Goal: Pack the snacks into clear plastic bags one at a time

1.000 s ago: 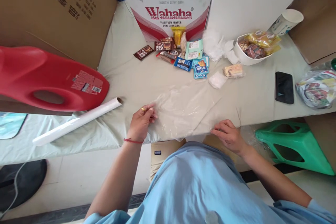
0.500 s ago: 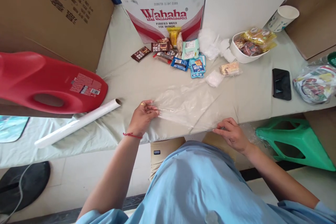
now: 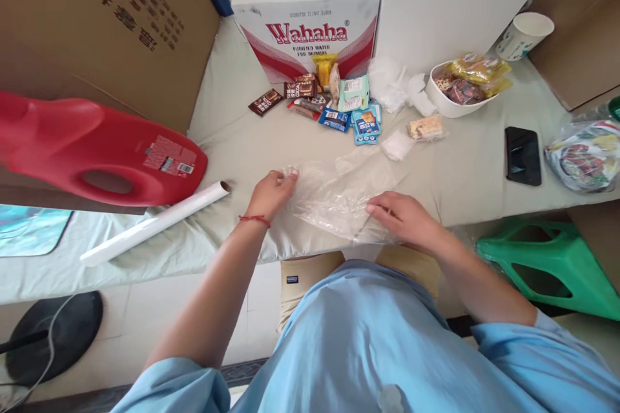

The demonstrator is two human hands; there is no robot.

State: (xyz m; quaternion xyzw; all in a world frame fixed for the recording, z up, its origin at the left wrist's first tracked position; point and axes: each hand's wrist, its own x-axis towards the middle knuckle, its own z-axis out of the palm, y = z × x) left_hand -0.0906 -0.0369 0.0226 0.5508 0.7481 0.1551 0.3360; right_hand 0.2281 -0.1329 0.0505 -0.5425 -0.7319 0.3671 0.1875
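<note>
A piece of thin, crinkled clear plastic [image 3: 334,206] lies near the table's front edge; whether it is a bag or a loose sheet I cannot tell. My left hand [image 3: 275,195] pinches its left end, thumb against fingers. At its right side, my right hand [image 3: 400,214] grips the plastic between thumb and fingers. Beyond it sit several wrapped snacks, among them blue packets [image 3: 367,124] and a brown chocolate-coloured packet [image 3: 265,102]. A wrapped nougat-like bar [image 3: 426,128] and a folded white tissue [image 3: 397,144] rest just past the plastic.
A white roll [image 3: 155,222] and a red jug [image 3: 101,148] are at left. A Wahaha carton [image 3: 310,26] stands behind. To the right are a snack bowl [image 3: 458,106], a paper cup [image 3: 526,35], a black phone [image 3: 523,155] and, below the table, a green stool [image 3: 547,264].
My right hand has moved left and slightly away from me, closer to my left hand, which has shifted slightly away from me. The plastic between them is more bunched and slack.
</note>
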